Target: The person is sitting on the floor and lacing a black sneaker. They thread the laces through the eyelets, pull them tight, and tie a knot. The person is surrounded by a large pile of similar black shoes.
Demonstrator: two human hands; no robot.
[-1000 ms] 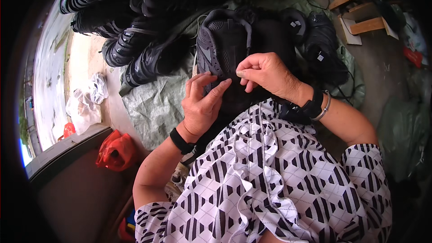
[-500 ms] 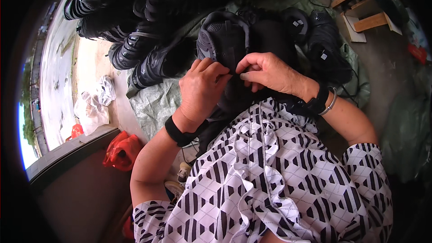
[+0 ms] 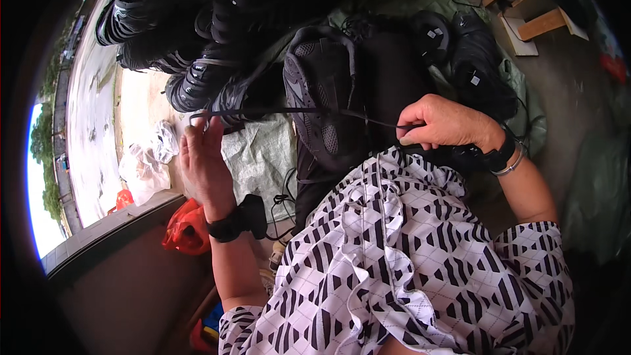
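1. Since the earlier frame, the left hand (image 3: pixel 205 161) had swung out to the person's left, away from the right hand (image 3: pixel 442 123), and the dark shoelace (image 3: pixel 276 111) had been drawn taut between them.
2. Nearest the camera lay the black-and-white patterned garment (image 3: pixel 407 269) covering the person's lap and chest.
3. On the left wrist sat a black wristband (image 3: pixel 238 222); the left hand was raised with fingers curled, pinching one end of the shoelace near the fingertips (image 3: pixel 192 130).
4. On the right wrist were a black watch (image 3: pixel 494 156) and a thin metal bangle (image 3: pixel 511 165); the right hand was closed, gripping the other end of the shoelace just above the garment's edge.
5. Between the hands rested a black sports shoe (image 3: pixel 319 102), sole side partly turned toward the camera, with the shoelace running across it; whether the lace passed through an eyelet there could not be made out.
6. Beneath the shoe was a grey-green woven sheet (image 3: pixel 259 154) spread over the ground.
7. Left of the left hand lay a red plastic bag (image 3: pixel 186 229) and crumpled white plastic bags (image 3: pixel 148 164).
8. Farther off was a heap of black shoes (image 3: pixel 190 33), and to the right more black shoes (image 3: pixel 473 59).
9. Farthest right stood pieces of wooden frame (image 3: pixel 519 0).
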